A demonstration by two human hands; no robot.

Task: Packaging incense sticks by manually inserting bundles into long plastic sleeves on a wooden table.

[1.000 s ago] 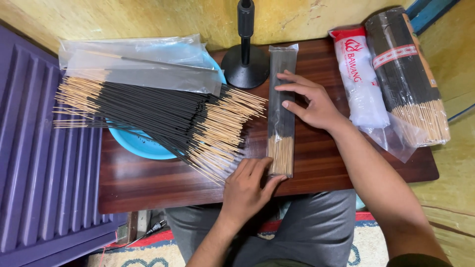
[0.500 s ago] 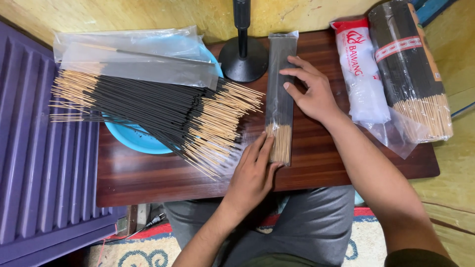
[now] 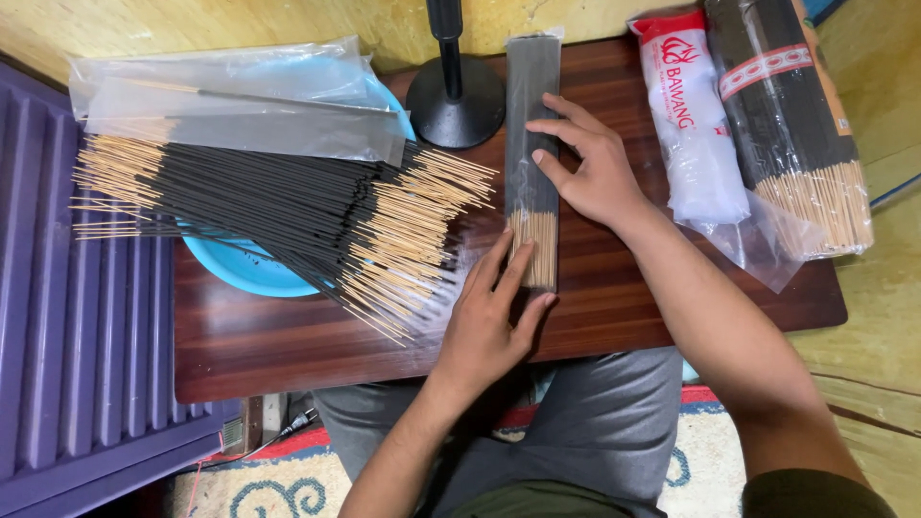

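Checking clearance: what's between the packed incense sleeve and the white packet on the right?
In the head view, only the right hand and its wrist on bare table separate the incense sleeve from the white packet.

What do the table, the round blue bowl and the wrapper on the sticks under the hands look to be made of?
Table: glossy reddish-brown wood or veneer, streaky grain with sheen.
Bowl: probably plastic, uniform bright blue and smooth.
Wrapper: thin clear plastic film, see-through with glare; both the left hand and the right hand rest on it.
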